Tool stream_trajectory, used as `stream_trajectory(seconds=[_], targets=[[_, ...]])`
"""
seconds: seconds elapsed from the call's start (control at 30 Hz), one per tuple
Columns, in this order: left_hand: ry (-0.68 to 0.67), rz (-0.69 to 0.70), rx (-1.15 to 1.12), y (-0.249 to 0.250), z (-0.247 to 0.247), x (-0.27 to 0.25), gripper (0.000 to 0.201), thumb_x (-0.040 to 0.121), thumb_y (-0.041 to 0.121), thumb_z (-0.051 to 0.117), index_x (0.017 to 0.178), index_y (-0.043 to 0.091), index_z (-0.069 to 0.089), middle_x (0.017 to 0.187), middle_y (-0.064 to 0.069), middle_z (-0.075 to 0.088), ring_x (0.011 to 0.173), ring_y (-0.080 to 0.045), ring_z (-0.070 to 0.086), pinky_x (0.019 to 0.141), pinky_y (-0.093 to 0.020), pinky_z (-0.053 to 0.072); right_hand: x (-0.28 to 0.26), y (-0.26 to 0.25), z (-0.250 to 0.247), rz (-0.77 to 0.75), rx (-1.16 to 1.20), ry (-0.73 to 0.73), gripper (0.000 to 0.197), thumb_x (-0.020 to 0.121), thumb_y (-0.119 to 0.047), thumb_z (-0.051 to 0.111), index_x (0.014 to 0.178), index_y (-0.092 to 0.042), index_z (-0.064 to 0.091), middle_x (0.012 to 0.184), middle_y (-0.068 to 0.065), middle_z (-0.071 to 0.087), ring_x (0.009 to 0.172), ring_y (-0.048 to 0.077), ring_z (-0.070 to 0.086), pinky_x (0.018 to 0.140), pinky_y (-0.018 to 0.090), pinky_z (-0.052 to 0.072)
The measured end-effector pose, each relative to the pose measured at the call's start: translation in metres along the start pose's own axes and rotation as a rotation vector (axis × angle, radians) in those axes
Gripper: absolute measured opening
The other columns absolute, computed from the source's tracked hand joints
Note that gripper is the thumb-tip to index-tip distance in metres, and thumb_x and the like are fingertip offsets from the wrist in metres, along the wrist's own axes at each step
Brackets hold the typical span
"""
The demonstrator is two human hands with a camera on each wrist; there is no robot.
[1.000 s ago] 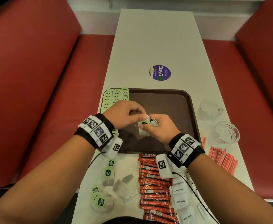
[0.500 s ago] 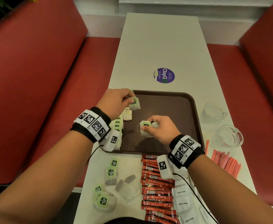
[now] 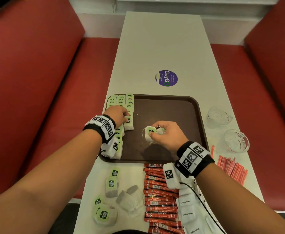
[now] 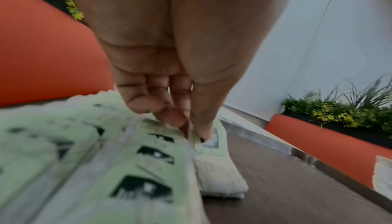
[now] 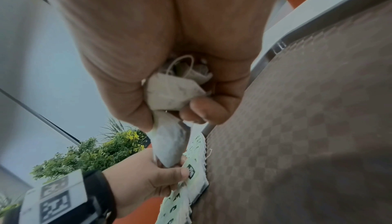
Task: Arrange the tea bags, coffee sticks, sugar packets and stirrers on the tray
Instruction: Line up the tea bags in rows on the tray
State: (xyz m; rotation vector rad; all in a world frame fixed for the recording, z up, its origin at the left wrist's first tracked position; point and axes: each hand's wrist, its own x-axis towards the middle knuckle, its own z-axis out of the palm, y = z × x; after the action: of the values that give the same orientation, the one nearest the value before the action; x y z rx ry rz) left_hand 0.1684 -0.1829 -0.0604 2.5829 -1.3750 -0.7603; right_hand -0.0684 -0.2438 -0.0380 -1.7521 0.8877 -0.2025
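Note:
A brown tray (image 3: pixel 172 112) lies on the white table. Rows of green-tagged tea bags (image 3: pixel 121 100) run along its left side. My left hand (image 3: pixel 126 118) pinches the tag of one tea bag (image 3: pixel 128 124) that lies at the inner edge of those rows; the left wrist view shows thumb and fingers (image 4: pixel 169 115) closed on its tag (image 4: pixel 208 141). My right hand (image 3: pixel 155 132) hovers over the tray's middle and grips a small bunch of tea bags (image 3: pixel 150 132), (image 5: pixel 169 93). Coffee sticks (image 3: pixel 158 200), sugar packets (image 3: pixel 187 208) and red stirrers (image 3: pixel 231 168) lie on the table.
Loose tea bags (image 3: pixel 111 184) lie on the table near its front left. Two glass cups (image 3: pixel 217 115), (image 3: pixel 236 141) stand right of the tray. A purple sticker (image 3: pixel 166 78) is beyond it. Red bench seats flank the table.
My left hand took one tea bag from the bunch in my right hand, carried it left and laid it by the rows. The right hand has stayed over the tray's middle.

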Motion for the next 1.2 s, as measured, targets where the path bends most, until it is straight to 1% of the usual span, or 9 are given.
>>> stream_trajectory(seconds=[0.17, 0.27, 0.37, 0.5, 0.63, 0.8, 0.93, 1.03, 1.2], targets=[[0.061, -0.052, -0.046, -0.001, 0.005, 0.008, 0.026, 0.084, 0.025, 0.077, 0.108, 0.02, 0.068, 0.106, -0.001, 0.067, 0.1, -0.021, 0.061, 0.088, -0.035, 0.052, -0.002, 0.002, -0.002, 0.003, -0.02, 0.002, 0.007, 0.087, -0.017, 0.075, 0.093, -0.018, 0.072, 0.091, 0.005, 0.073, 0.085, 0.025, 0.071, 0.078, 0.047, 0.06], [0.13, -0.06, -0.018, 0.007, 0.009, 0.009, 0.024, 0.087, 0.034, 0.072, 0.103, 0.021, 0.061, 0.098, 0.0, 0.064, 0.092, -0.021, 0.06, 0.076, -0.033, 0.049, -0.003, 0.002, -0.002, 0.001, -0.03, 0.0, 0.005, 0.087, -0.02, 0.074, 0.092, -0.021, 0.071, 0.092, 0.004, 0.072, 0.085, 0.023, 0.07, 0.077, 0.045, 0.061], [0.1, -0.057, 0.049, 0.02, 0.016, 0.009, 0.034, 0.086, 0.043, 0.07, 0.103, 0.016, 0.057, 0.097, -0.002, 0.061, 0.091, -0.023, 0.059, 0.075, -0.034, 0.05, -0.003, 0.002, -0.001, -0.006, -0.034, 0.007, 0.006, 0.088, -0.02, 0.074, 0.092, -0.018, 0.071, 0.092, 0.005, 0.072, 0.085, 0.024, 0.07, 0.076, 0.044, 0.061], [0.062, -0.066, 0.135, 0.022, 0.021, 0.014, 0.036, 0.086, 0.034, 0.069, 0.112, 0.012, 0.059, 0.109, -0.009, 0.064, 0.099, -0.028, 0.061, 0.076, -0.035, 0.051, -0.002, 0.003, -0.001, -0.018, -0.056, 0.005, 0.01, 0.088, -0.022, 0.074, 0.095, -0.016, 0.071, 0.091, 0.005, 0.072, 0.082, 0.024, 0.07, 0.074, 0.046, 0.061], [0.051, -0.053, 0.112, 0.021, 0.018, 0.011, 0.033, 0.088, 0.036, 0.068, 0.11, 0.012, 0.059, 0.105, -0.008, 0.065, 0.097, -0.027, 0.061, 0.076, -0.035, 0.05, -0.002, 0.004, -0.002, -0.03, -0.049, 0.009, 0.012, 0.088, -0.024, 0.075, 0.096, -0.015, 0.071, 0.089, 0.006, 0.072, 0.08, 0.026, 0.071, 0.071, 0.046, 0.061], [0.13, 0.176, -0.204, 0.029, 0.0, -0.015, 0.022, 0.093, 0.047, 0.06, 0.092, 0.025, 0.064, 0.087, 0.007, 0.063, 0.082, -0.012, 0.058, 0.071, -0.028, 0.044, 0.002, 0.006, -0.002, -0.037, -0.029, 0.017, 0.011, 0.086, -0.027, 0.077, 0.091, -0.017, 0.073, 0.087, 0.005, 0.072, 0.078, 0.023, 0.07, 0.072, 0.046, 0.061], [0.005, 0.409, -0.389, 0.041, -0.015, -0.054, 0.015, 0.088, 0.041, 0.071, 0.096, 0.029, 0.072, 0.085, 0.013, 0.067, 0.075, -0.001, 0.059, 0.07, -0.017, 0.047, 0.006, 0.007, 0.001, -0.055, -0.019, 0.014, 0.011, 0.085, -0.029, 0.077, 0.087, -0.019, 0.073, 0.083, 0.004, 0.073, 0.075, 0.021, 0.07, 0.071, 0.045, 0.061], [-0.046, 0.475, -0.306, 0.041, -0.014, -0.065, 0.007, 0.088, 0.031, 0.073, 0.094, 0.026, 0.072, 0.079, 0.012, 0.067, 0.074, -0.001, 0.06, 0.07, -0.017, 0.046, 0.007, 0.005, 0.004, -0.052, -0.005, 0.007, 0.012, 0.082, -0.027, 0.08, 0.084, -0.018, 0.072, 0.079, 0.006, 0.073, 0.07, 0.025, 0.069, 0.067, 0.045, 0.059], [0.033, 0.497, -0.292, 0.035, -0.013, -0.07, 0.003, 0.092, 0.028, 0.068, 0.09, 0.03, 0.066, 0.082, 0.009, 0.067, 0.078, -0.01, 0.062, 0.072, -0.027, 0.05, 0.005, 0.0, 0.008, -0.043, -0.036, -0.023, 0.01, 0.081, -0.023, 0.081, 0.086, -0.02, 0.073, 0.08, 0.007, 0.073, 0.075, 0.03, 0.071, 0.071, 0.05, 0.06]])
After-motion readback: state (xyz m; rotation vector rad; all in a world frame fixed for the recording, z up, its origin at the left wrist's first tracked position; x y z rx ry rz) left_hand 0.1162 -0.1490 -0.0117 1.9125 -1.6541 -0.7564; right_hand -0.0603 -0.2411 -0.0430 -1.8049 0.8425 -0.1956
